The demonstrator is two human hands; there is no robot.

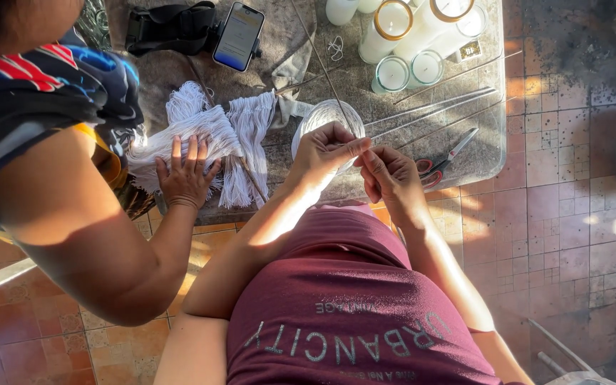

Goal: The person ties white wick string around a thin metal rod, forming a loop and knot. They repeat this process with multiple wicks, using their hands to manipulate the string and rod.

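At the near edge of the glass worktop (479,153), the left hand (326,153) and right hand (390,178) pinch a thin white string (356,145) between clenched fingers, above the white cord spool (322,114). It seems a knotting step; the next move calls for a steady pull. At nine o'clock another person's hand (185,178) presses white cord bundles (212,132). Red-handled scissors (440,164) lie at three o'clock, white candles (408,36) at twelve.

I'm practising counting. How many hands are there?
3. The wearer's left hand and right hand pinch white string; another person's hand presses white cord bundles. Their other hand is hidden.
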